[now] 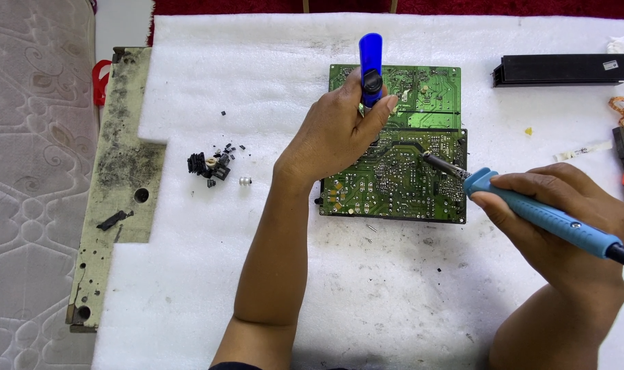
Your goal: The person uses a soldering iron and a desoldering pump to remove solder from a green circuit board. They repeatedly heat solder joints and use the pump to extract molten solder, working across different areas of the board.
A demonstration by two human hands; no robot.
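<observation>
Soldering iron (545,218) over green board (394,185)

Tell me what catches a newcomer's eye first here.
The green circuit board lies mid-frame on white foam sheet. The right hand holds a light-blue soldering iron, its tip on the board; the left hand grips a dark-blue desoldering pump upright above it. Small black parts lie scattered to the left.

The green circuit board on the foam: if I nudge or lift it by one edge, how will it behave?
The green circuit board looks flat and stiff, so it would probably lift as one piece. Parts hidden underneath may make it rock. The white foam sheet under it is soft, so a push would likely drag, not glide. The left hand resting on it seems to steady it.
</observation>
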